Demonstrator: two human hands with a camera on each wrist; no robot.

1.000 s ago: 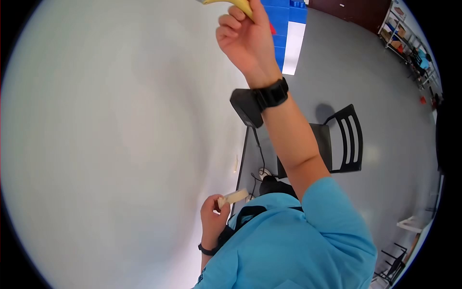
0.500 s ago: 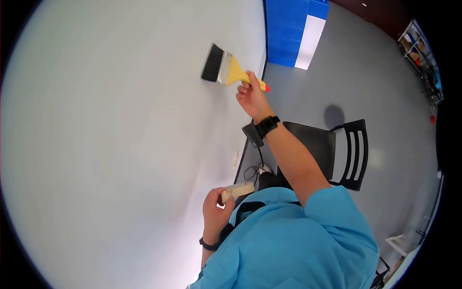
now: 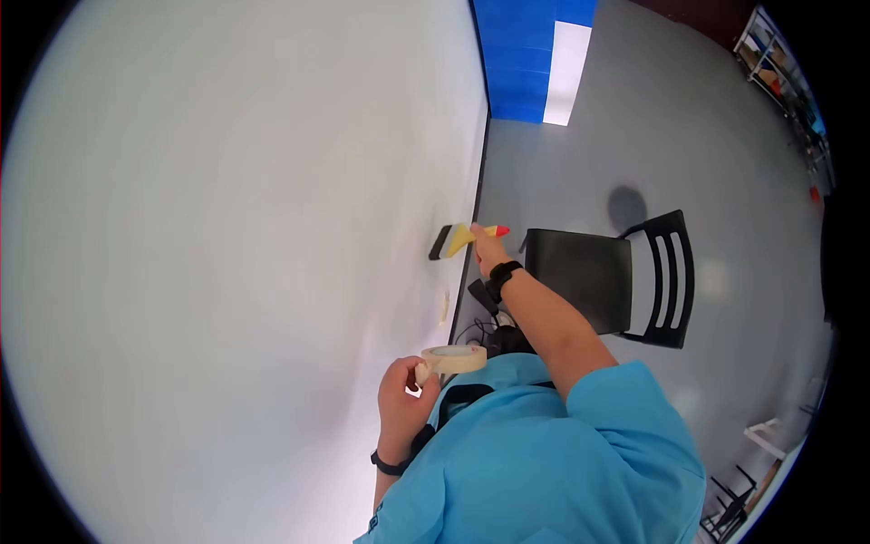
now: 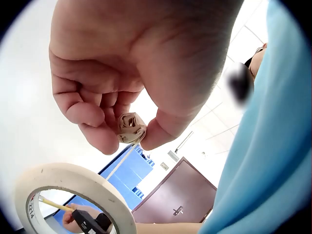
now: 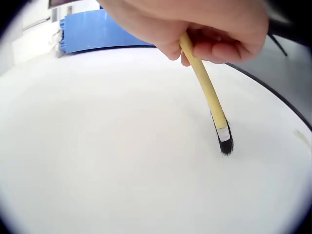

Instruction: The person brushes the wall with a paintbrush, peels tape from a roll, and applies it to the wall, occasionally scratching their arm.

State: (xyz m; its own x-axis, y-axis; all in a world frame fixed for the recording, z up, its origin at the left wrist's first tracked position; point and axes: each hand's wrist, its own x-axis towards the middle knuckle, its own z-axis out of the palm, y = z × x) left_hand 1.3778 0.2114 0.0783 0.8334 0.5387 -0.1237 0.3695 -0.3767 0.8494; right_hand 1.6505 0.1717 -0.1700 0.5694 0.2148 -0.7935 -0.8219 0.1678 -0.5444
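Left wrist alone shows left grip pinching tape wad; right grip clasps brush.

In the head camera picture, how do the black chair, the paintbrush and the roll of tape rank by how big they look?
1. black chair: plainly the largest.
2 and 3. paintbrush and roll of tape: they look about alike. The tape is nearer the camera, so I leave these two unranked.
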